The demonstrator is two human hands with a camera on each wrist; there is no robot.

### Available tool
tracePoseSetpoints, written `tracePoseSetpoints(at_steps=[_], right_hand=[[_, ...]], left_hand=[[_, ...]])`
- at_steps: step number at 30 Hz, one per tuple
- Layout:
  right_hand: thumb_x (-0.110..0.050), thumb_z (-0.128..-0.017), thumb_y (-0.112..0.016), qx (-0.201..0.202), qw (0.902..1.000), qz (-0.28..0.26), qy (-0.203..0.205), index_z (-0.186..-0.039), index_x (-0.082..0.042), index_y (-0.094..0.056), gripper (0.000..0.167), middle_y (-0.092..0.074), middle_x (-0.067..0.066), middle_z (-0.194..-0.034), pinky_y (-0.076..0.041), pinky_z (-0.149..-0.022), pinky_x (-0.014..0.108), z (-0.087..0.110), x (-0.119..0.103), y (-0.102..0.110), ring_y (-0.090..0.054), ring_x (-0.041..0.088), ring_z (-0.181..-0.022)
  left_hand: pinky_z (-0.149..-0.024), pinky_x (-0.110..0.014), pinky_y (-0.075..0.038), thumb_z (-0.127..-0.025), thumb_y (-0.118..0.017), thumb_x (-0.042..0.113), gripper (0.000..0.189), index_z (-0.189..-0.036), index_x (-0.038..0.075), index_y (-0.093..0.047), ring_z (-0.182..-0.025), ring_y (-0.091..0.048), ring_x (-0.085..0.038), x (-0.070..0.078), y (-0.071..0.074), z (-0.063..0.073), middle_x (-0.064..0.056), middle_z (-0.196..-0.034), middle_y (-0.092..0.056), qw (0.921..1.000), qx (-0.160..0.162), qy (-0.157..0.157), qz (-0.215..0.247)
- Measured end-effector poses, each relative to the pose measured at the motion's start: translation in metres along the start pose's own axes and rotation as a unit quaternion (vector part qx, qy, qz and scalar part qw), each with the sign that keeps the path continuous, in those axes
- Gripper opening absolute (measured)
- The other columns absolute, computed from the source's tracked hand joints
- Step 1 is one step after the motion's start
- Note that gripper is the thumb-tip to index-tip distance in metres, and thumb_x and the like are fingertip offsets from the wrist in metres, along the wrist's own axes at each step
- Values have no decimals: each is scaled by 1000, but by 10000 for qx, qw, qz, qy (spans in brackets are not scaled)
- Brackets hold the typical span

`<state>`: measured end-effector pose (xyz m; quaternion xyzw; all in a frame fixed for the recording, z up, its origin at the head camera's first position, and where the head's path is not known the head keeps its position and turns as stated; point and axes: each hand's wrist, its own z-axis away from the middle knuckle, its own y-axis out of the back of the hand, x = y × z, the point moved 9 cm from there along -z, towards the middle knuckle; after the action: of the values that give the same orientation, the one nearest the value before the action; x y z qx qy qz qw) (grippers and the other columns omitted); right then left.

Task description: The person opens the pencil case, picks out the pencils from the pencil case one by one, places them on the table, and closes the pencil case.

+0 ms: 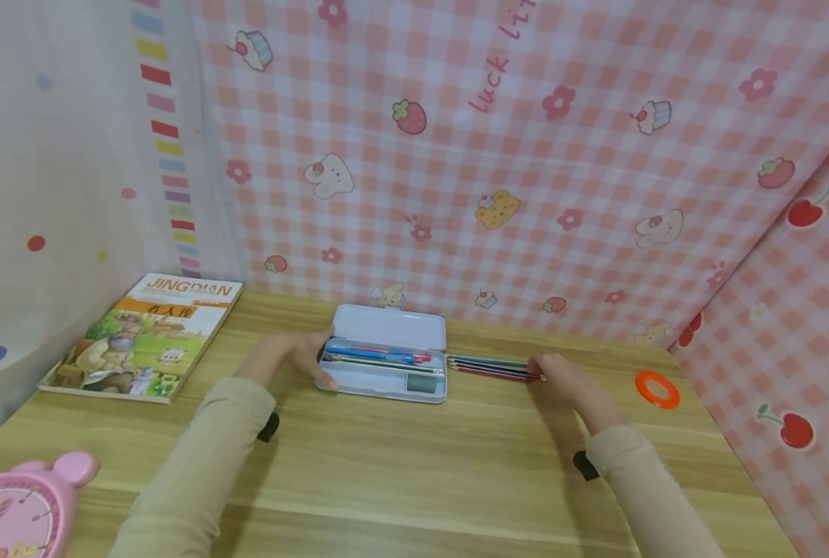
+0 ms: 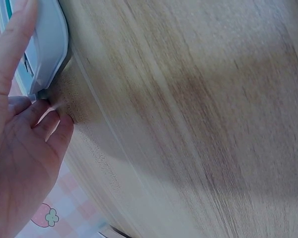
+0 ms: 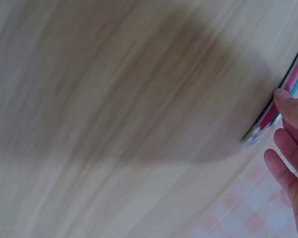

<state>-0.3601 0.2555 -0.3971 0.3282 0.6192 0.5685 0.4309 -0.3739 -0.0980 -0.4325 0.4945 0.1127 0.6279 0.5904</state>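
A white pencil case (image 1: 390, 325) lies with its lid raised at the back of the table. Inside are a blue pen (image 1: 359, 353), pencils and a grey-green eraser (image 1: 421, 384). My left hand (image 1: 304, 357) holds the case's left end, thumb at the front corner and fingers around the back. In the left wrist view the thumb lies along the case's rim (image 2: 54, 44). Right of the case, several coloured pencils (image 1: 487, 370) lie side by side, tips toward it. My right hand (image 1: 561, 380) pinches their right ends; its thumb presses on top of them in the right wrist view.
A magazine (image 1: 184, 333) lies at the back left. The pink clock (image 1: 24, 511) stands at the front left. An orange ring (image 1: 657, 389) lies to the right of my right hand. Checked cloth (image 1: 449, 170) hangs behind the table and along its right side.
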Motion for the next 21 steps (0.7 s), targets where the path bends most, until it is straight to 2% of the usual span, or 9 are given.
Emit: tracePoseSetpoints(at_steps=[4,8,15,21], right_hand=[[-5,-84,-63,-105,9996,-260,31,-89,-2,-60,7,-61,9,-83,-49,-68,35,-14,-18,0,-57,20,-77],[-10,-84,-64,-62,9988,-446,190,-92,-1,-62,12,-63,10,-85,-50,-72,36,-31,-50,0,-59,21,-78],[-8,-84,-63,-55,9922,-774,974,-94,0,-65,13,-67,12,-90,-52,-77,36,-58,-113,-7,-62,21,-84],[-10,-86,-61,-476,9878,-879,1192,-98,-2,-67,15,-69,9,-95,-53,-79,32,-73,-144,-18,-63,18,-88]], left_hand=[[-115,-51,-9,-73,-72,45,120,-142,-7,11,-139,-1,-41,0,-1,1,-27,-150,5,10000,-40,73,38],[-115,-51,-9,-73,-72,45,120,-142,-7,10,-139,-1,-41,0,-2,1,-27,-150,5,10000,-36,70,36],[-115,-51,-9,-74,-73,42,118,-142,-8,10,-139,-2,-41,0,0,4,-28,-150,4,10000,13,26,42],[-115,-50,-9,-74,-72,42,118,-142,-7,10,-140,-1,-40,2,0,4,-26,-151,5,10000,-4,74,-5]])
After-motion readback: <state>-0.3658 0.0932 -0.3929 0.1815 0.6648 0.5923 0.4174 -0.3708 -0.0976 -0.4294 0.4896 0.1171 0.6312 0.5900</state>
